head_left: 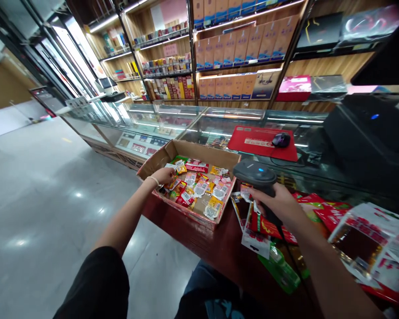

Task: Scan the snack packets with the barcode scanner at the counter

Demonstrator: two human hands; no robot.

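A black handheld barcode scanner (255, 172) with a small blue light is gripped by its handle in my right hand (281, 201). Its head points left, over the right edge of an open cardboard box (181, 212). Inside this shallow box lie several small snack packets (201, 188) in red, yellow and clear wrapping. My left hand (166, 175), with a band at the wrist, reaches over the box's left side. Its fingers are curled in among packets there; what they pinch is hidden. Larger snack bags (362, 241), red, white and green, lie beneath and beside my right forearm.
The box and bags rest on a dark red-brown wooden surface (202, 241) beside a glass display counter (173, 113). Behind the box, a computer mouse (281, 140) sits on a red mat (249, 138). A black machine (369, 133) stands at right. The scanner's cable (291, 254) hangs down.
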